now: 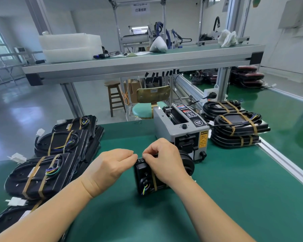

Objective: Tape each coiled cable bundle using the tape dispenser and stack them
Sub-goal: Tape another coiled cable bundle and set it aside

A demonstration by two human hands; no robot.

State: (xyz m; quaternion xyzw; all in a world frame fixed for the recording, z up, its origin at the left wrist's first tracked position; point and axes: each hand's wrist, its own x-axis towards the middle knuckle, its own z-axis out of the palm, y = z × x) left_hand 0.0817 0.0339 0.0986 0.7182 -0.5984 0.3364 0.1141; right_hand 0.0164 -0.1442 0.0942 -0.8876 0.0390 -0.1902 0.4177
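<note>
A black cable bundle [143, 179] stands on edge on the green table [217, 198], with one brown tape band across it and coloured wires showing at its lower end. My right hand [164, 159] lies over its top and curls round it. My left hand [112, 165] is just to its left, fingertips pinched together at the bundle's top edge. Whether tape is between those fingers cannot be made out. The grey tape dispenser [182, 128] stands right behind the bundle.
Stacks of taped bundles [42, 173] lie along the table's left side, and another stack [238, 126] sits right of the dispenser. An aluminium rail [283, 165] borders the right. A shelf [138, 65] spans overhead, with a green stool [145, 109] behind.
</note>
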